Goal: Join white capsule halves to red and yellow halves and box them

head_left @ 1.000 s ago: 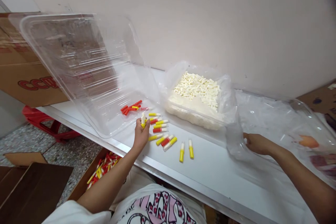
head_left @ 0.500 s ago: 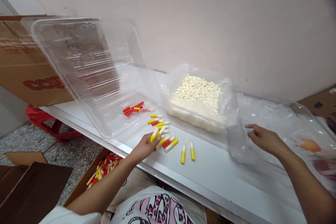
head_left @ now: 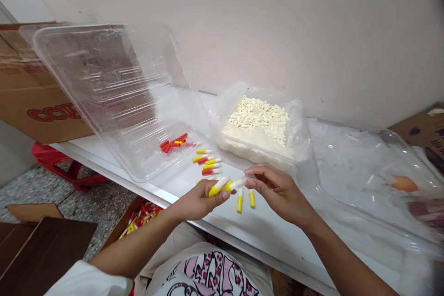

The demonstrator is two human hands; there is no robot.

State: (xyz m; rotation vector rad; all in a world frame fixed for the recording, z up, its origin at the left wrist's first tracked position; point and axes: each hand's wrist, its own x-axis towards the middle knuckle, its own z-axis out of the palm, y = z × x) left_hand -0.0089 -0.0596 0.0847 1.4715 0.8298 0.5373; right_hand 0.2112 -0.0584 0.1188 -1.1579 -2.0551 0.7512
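My left hand (head_left: 204, 199) is closed on yellow tubes with white tips, one yellow tube (head_left: 215, 188) sticking up and another pointing right. My right hand (head_left: 274, 189) pinches a small clear cap (head_left: 248, 177) at the white tip (head_left: 238, 182) of the tube pointing right. Whether the cap touches the tip is hard to make out. Two capped yellow tubes (head_left: 240, 201) lie on the white table just below the hands. Behind my left hand, red and yellow tubes with white tips (head_left: 209, 161) lie in a loose group.
A clear bin (head_left: 256, 141) lined with plastic holds many short white sticks (head_left: 263, 118). Red tube pieces (head_left: 173, 142) sit in a tilted clear tray (head_left: 114, 97). A cardboard box (head_left: 45, 92) stands left; more coloured tubes (head_left: 142, 217) fill a box below. Clear plastic (head_left: 350, 157) covers the right side.
My right hand has come left from the clear plastic to meet my left hand, now with a clear cap in its fingers. My left hand has moved slightly right with its tubes.
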